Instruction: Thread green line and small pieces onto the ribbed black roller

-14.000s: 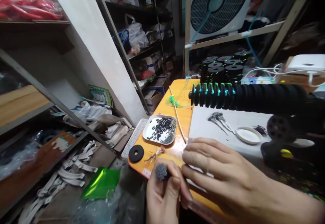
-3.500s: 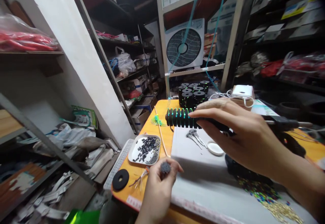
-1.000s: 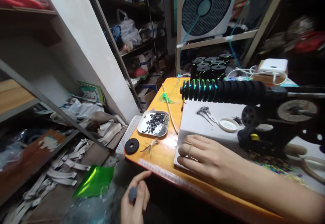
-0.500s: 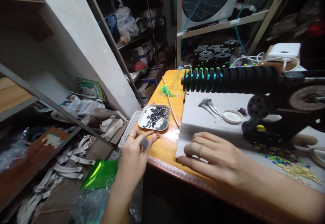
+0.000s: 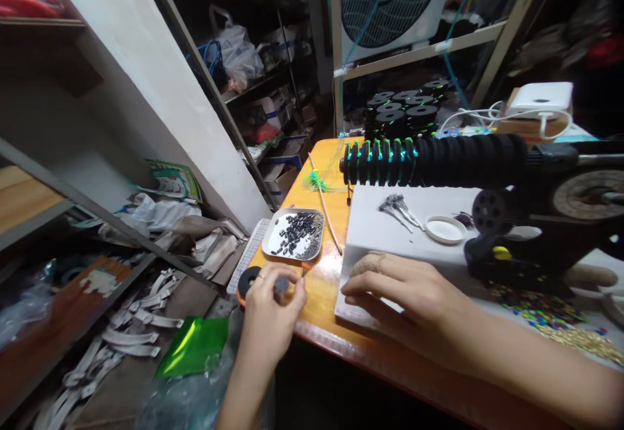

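My left hand (image 5: pixel 273 297) is at the table's front left corner, fingers curled and thumb tip close to the index tip. A small orange and dark piece (image 5: pixel 305 266) shows at those fingertips; its kind is unclear. Among the curled fingers is a grey, round-ended piece (image 5: pixel 281 286), perhaps a finger cover. A black ring-shaped roll (image 5: pixel 247 280) lies left of the hand. Just beyond stands a white tray (image 5: pixel 267 243) of small black tubes and grey bits. My right hand (image 5: pixel 404 287) rests over the white board's (image 5: pixel 363 232) front left edge, fingers loosely bent and partly apart, nothing visible in them.
A machine's black ribbed roller (image 5: pixel 453 159) with green and blue line extends over the board. A thin stick (image 5: pixel 331 225), a small white dish (image 5: pixel 445 229), a grey bundle (image 5: pixel 397 210) and coloured beads (image 5: pixel 536 303) lie about. Shelves flank the left; a fan (image 5: pixel 392 1) stands behind.
My left hand has shifted right and slightly down, uncovering the black roll. My right hand's fingers have straightened a little. The view has moved slightly.
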The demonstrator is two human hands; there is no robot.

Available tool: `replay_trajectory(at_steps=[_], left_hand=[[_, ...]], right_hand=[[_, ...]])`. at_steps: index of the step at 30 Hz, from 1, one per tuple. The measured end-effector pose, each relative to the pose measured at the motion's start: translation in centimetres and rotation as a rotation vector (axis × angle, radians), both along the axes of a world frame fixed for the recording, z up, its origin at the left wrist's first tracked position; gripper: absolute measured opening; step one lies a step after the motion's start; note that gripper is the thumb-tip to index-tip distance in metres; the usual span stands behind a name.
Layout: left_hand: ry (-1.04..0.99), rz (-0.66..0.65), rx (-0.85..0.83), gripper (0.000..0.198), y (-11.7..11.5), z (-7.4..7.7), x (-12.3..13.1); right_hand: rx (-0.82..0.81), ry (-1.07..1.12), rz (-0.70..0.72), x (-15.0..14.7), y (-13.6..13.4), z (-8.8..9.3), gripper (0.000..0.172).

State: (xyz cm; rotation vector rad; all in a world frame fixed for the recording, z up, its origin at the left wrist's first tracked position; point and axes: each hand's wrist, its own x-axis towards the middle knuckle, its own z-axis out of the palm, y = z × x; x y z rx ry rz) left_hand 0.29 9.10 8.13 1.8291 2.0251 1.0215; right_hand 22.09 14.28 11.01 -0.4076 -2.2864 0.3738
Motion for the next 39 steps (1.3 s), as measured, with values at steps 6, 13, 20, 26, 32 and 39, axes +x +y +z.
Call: replay_trajectory(at_steps=[6, 13, 20, 26, 32, 39], left_hand=[[-0.919, 0.047, 0.129, 0.022, -2.7, -1.4, 5.4], [-1.022, 0.197, 0.172, 0.015, -2.7, -1.6, 7.9], [-0.700, 0.039, 0.322, 0.016, -2.8, -1.6, 7.3], [-0.506, -0.078, 0.478, 0.022, -2.9, -2.0, 6.5], [-0.977, 0.006, 0.399, 0.012, -3.4, -2.4, 7.7], [-1.421, 0.144, 0.252, 0.029, -3.6, -1.6, 8.8]], right_hand=[[-0.265, 0.154, -0.013, -0.4, -0.2, 0.3, 0.011], [-0.329, 0.239, 0.009, -0.5, -0.3, 0.3, 0.012], [-0.261, 0.210, -0.022, -0.6, -1.2, 0.2, 0.011], [-0.224, 0.189, 0.002, -0.6, -1.4, 0.2, 0.010], [-0.237, 0.178, -0.008, -0.5, -1.9, 0.4, 0.015], [-0.236, 0.179, 0.005, -0.6, -1.9, -0.1, 0.015]])
